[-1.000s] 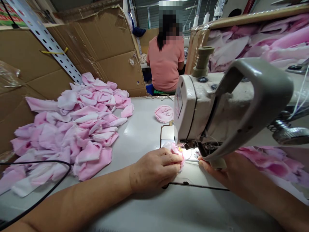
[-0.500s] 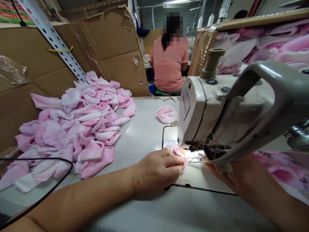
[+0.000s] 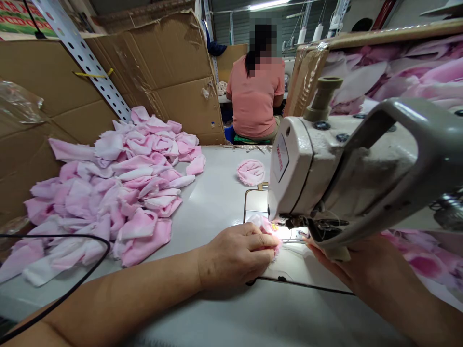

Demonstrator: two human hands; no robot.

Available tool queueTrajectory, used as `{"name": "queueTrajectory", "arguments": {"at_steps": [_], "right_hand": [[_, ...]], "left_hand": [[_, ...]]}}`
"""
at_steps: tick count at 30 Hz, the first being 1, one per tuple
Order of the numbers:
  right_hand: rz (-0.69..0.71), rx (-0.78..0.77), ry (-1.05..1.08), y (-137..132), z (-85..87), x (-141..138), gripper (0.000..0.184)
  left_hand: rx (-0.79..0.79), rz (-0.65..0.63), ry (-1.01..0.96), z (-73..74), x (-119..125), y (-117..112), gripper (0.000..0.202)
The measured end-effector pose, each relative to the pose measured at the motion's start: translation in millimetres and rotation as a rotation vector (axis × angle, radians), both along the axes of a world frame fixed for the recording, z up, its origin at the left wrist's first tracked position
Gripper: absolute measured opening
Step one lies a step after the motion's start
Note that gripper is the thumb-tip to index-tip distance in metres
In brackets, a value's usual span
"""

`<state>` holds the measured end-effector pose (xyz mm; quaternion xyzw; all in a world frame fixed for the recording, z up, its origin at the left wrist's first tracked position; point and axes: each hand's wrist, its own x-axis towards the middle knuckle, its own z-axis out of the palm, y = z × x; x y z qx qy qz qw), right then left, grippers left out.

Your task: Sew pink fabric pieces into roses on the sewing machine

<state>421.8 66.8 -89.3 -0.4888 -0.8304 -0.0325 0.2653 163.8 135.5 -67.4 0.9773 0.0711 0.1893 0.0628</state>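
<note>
My left hand (image 3: pixel 237 255) rests on the white sewing table, its fingers pinched on a small fuzzy pink fabric piece (image 3: pixel 269 231). That piece lies just left of the presser foot (image 3: pixel 296 221) of an industrial sewing machine (image 3: pixel 307 178), under a small lit area. My right hand (image 3: pixel 336 260) sits on the far side of the foot, partly hidden beneath the machine's grey arm. Its fingertips reach toward the needle plate, and I cannot tell whether they hold anything.
A large heap of pink fabric pieces (image 3: pixel 115 202) covers the table's left side, and a round pink fabric disc (image 3: pixel 251 172) lies behind the machine. A black cable (image 3: pixel 61 267) crosses the left. Cardboard sheets (image 3: pixel 166 62) stand behind. A seated co-worker (image 3: pixel 255 99) faces away. Floral pink fabric (image 3: pixel 423 255) lies right.
The view has drifted slightly, so the machine sits further right in the picture. My left hand still pinches the pink piece by the foot, and my right hand stays beside it.
</note>
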Motion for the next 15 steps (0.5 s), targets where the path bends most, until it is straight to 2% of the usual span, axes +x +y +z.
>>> {"name": "queueTrajectory", "arguments": {"at_steps": [5,10,15], "right_hand": [[-0.014,0.046,-0.157,-2.1,-5.9,1.9,0.017],[-0.018,0.053,-0.135,-0.8,-9.7,1.2,0.017],[-0.018,0.02,-0.126,2.8,-3.3,-2.7,0.017]], "left_hand": [[0.002,0.005,0.002,-0.2,0.1,-0.7,0.015],[-0.003,0.01,0.002,0.8,-0.3,-0.4,0.015],[-0.015,-0.003,0.01,3.7,-1.0,3.3,0.015]]}}
